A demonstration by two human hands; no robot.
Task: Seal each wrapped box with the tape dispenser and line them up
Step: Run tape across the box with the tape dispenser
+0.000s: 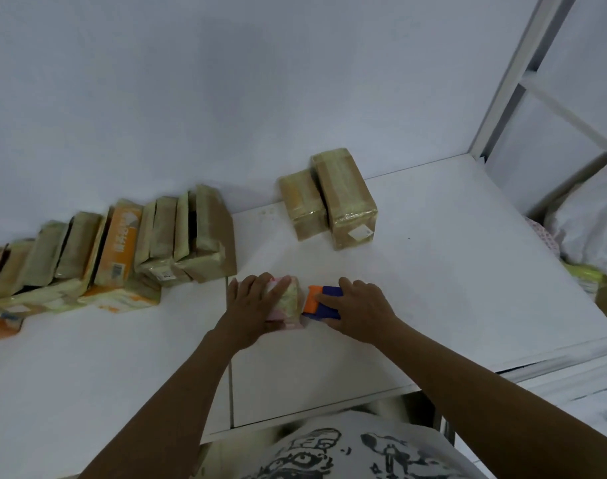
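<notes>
Largely beneath left hand (253,304), wrapped box (291,299); tape dispenser (316,299) half under right hand (362,311).

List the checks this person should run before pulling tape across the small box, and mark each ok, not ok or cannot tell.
1. Box steadied: left hand rests on top of the small wrapped box. Ok.
2. Tool gripped: right hand holds the tape dispenser. Ok.
3. Dispenser's orange end is beside the box's right side. Ok.
4. Tape end stuck to the wrap: cannot tell.
5. Bare table behind the box for the stroke. Ok.
6. Line-up neat: row of wrapped boxes leans. Not ok.
</notes>
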